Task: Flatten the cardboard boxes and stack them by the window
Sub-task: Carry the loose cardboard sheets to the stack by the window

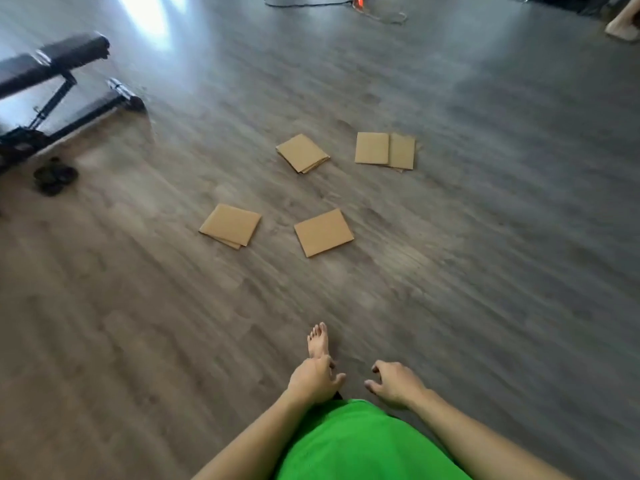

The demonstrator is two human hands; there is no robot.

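1. We see a black weight bench (52, 88) at ten o'clock, standing on the grey wood-look floor (485, 220).
2. We see dark round weights (53, 176) just below it.
3. We see a dark cable (332, 3) at twelve o'clock, with something orange (359, 0) on it.
4. We see someone's bare foot (621, 26) at two o'clock.

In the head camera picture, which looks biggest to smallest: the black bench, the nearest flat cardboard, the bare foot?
1. Black bench, by far the largest, though cut off at the frame's left edge.
2. Nearest flat cardboard.
3. Bare foot, partly hidden behind the left hand, so its full size is unsure.
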